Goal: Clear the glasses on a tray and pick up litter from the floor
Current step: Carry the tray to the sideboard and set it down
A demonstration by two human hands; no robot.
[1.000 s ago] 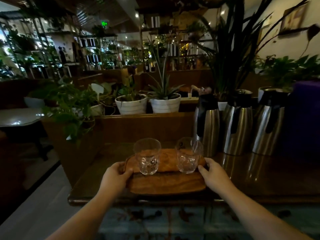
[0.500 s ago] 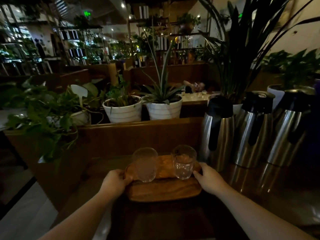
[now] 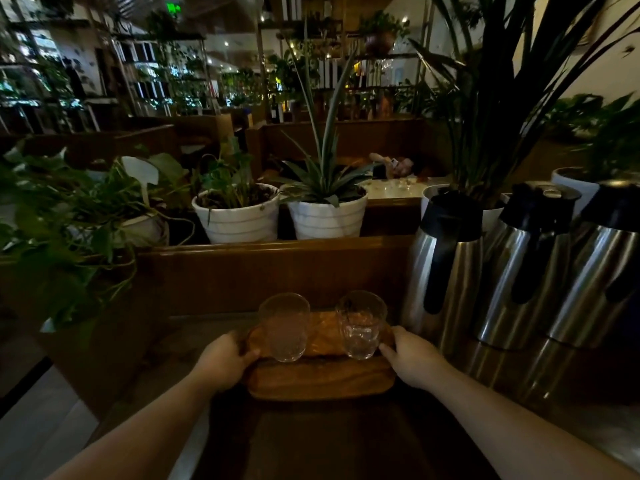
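**Tray gripped at both ends, two glasses aboard**

Landmark: the wooden tray (image 3: 322, 381).

1. Surface (image 3: 346, 441): dark and glossy. It carries the tray near its far edge, in front of a wooden partition (image 3: 277, 271).
2. Three steel thermal jugs with black tops stand in a row to the right of the tray. The nearest jug (image 3: 446, 271) is just beside the tray's right end; the middle jug (image 3: 526, 268) and the far jug (image 3: 602, 271) stand further right.
3. Two white ribbed plant pots stand beyond the tray, behind the partition: the left pot (image 3: 239, 220) and the right pot (image 3: 329, 218).
4. Tray: oblong, with rounded corners. Whether it rests on the surface or is raised off it cannot be told.
5. Left hand (image 3: 221, 363): clasps the tray's left end, thumb on top of the rim.
6. Right hand (image 3: 412, 358): clasps the tray's right end, fingers curled at the rim.
7. Two clear glasses stand upright on the far half of the tray, well apart. The left glass (image 3: 284, 327) is near the left hand's thumb; the right glass (image 3: 360, 323) is near the right hand's fingertips.
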